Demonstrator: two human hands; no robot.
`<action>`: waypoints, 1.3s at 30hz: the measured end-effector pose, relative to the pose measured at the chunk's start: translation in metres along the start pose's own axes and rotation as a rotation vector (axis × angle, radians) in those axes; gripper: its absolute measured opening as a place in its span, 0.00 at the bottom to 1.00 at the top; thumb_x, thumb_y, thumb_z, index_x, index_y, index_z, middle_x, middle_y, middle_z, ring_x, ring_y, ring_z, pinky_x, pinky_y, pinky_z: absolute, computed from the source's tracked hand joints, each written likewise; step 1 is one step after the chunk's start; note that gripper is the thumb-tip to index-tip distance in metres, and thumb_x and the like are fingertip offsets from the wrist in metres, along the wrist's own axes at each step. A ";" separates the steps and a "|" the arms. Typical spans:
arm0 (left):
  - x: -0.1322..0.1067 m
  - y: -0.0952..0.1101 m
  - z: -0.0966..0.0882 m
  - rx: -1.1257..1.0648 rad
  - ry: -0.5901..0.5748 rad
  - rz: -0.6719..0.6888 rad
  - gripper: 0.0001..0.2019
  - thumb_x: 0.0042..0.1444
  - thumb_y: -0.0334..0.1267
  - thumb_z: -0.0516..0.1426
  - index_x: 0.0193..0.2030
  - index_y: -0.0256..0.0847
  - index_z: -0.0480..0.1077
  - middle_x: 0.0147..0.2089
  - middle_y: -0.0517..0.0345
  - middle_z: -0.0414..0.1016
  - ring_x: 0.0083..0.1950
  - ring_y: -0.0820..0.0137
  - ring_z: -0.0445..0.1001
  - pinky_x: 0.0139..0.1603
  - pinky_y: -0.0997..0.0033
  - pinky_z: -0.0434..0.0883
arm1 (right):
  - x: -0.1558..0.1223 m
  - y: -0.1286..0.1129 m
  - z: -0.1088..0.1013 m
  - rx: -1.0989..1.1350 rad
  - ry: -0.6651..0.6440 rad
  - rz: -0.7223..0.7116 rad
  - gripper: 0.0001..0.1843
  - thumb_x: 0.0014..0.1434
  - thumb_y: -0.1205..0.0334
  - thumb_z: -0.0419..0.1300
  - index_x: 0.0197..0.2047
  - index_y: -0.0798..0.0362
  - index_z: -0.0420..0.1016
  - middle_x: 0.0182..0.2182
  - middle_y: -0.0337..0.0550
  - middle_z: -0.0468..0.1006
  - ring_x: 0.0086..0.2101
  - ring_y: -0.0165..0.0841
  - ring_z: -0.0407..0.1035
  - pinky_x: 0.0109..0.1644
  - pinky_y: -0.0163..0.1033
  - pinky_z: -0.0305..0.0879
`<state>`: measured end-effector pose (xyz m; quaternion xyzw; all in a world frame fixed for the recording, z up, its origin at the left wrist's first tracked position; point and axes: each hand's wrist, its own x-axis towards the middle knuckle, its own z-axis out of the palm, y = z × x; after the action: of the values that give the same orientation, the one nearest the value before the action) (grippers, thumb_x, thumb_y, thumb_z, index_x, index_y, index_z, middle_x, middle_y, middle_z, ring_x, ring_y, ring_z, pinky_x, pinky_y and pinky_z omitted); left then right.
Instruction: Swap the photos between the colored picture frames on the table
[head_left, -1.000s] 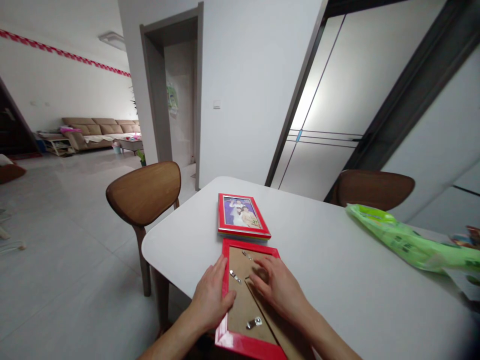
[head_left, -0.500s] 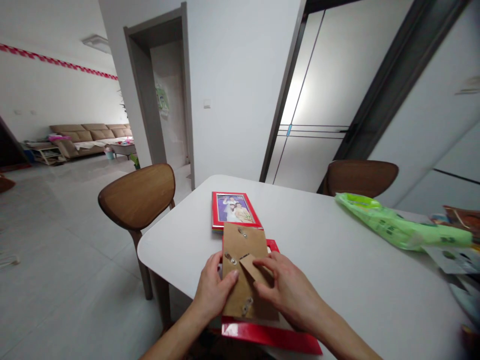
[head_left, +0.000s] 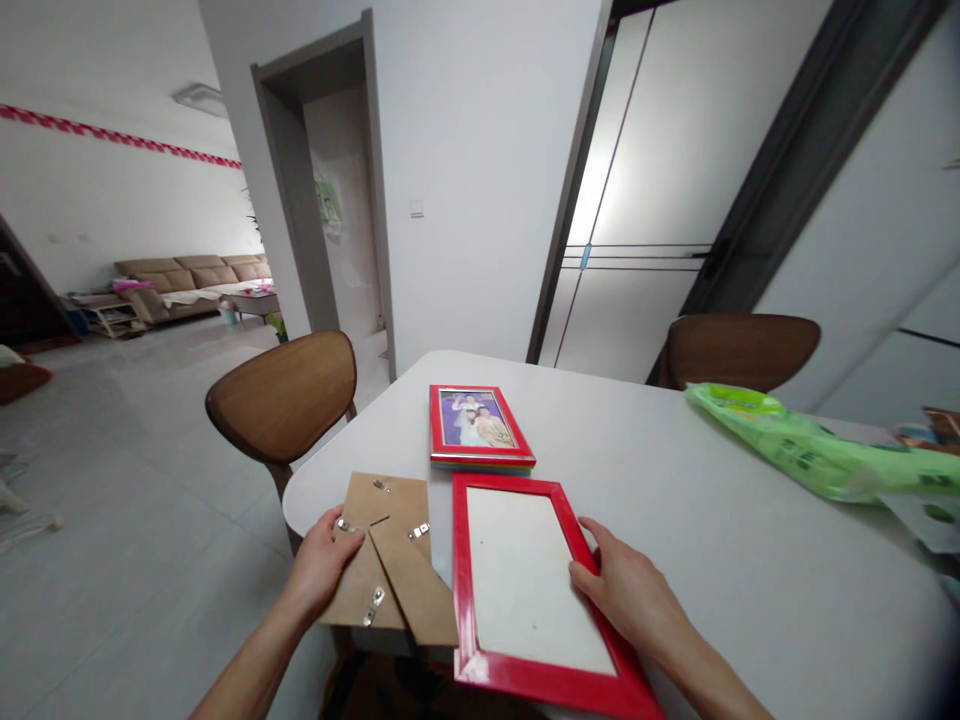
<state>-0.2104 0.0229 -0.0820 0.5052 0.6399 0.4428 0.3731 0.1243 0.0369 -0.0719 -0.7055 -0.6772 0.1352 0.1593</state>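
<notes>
My left hand (head_left: 321, 562) is closed on a brown cardboard frame backing (head_left: 390, 560) with metal clips and a fold-out stand, held over the table's left edge. A red picture frame (head_left: 525, 580) lies face down on the white table (head_left: 712, 560), its white inside showing. My right hand (head_left: 626, 590) rests on the frame's right rail, fingers curled against it. Beyond it lies a small stack of red frames (head_left: 478, 425) with a photo on top.
A wooden chair (head_left: 285, 400) stands at the table's left corner and another (head_left: 739, 350) at the far side. A green plastic packet (head_left: 810, 455) and other items lie at the right edge. A doorway and tiled floor lie to the left.
The cardboard backing has come off the red frame and moved left in my left hand. My right hand has shifted to the frame's right rail.
</notes>
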 end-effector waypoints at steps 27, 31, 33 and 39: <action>-0.062 0.074 0.069 0.248 0.024 0.508 0.23 0.47 0.28 0.48 0.53 0.40 0.54 0.48 0.52 0.65 0.48 0.64 0.65 0.47 0.64 0.64 | -0.002 0.009 -0.011 0.787 -0.034 0.202 0.34 0.45 0.57 0.53 0.56 0.59 0.53 0.26 0.40 0.76 0.24 0.32 0.69 0.28 0.34 0.63; -0.059 0.048 0.043 0.260 -0.015 0.338 0.21 0.48 0.30 0.48 0.52 0.40 0.56 0.49 0.53 0.66 0.48 0.63 0.65 0.45 0.65 0.64 | 0.007 0.021 -0.001 0.364 0.043 0.168 0.28 0.47 0.55 0.49 0.51 0.59 0.62 0.30 0.45 0.76 0.29 0.36 0.70 0.34 0.36 0.62; -0.058 0.035 0.039 0.320 -0.057 0.314 0.22 0.48 0.31 0.48 0.53 0.41 0.55 0.50 0.53 0.66 0.48 0.63 0.66 0.44 0.65 0.65 | 0.008 0.022 0.001 0.201 0.077 0.150 0.27 0.48 0.56 0.47 0.49 0.59 0.65 0.32 0.47 0.76 0.31 0.37 0.70 0.36 0.37 0.61; -0.059 0.014 0.040 0.700 -0.051 0.357 0.22 0.47 0.35 0.51 0.51 0.39 0.60 0.46 0.50 0.69 0.45 0.60 0.67 0.45 0.60 0.62 | 0.007 0.024 0.007 -0.040 0.129 0.068 0.25 0.50 0.56 0.45 0.47 0.58 0.67 0.35 0.50 0.76 0.33 0.38 0.70 0.37 0.38 0.62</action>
<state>-0.1568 -0.0254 -0.0802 0.7160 0.6449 0.2430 0.1110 0.1436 0.0432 -0.0877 -0.7385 -0.6436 0.0812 0.1836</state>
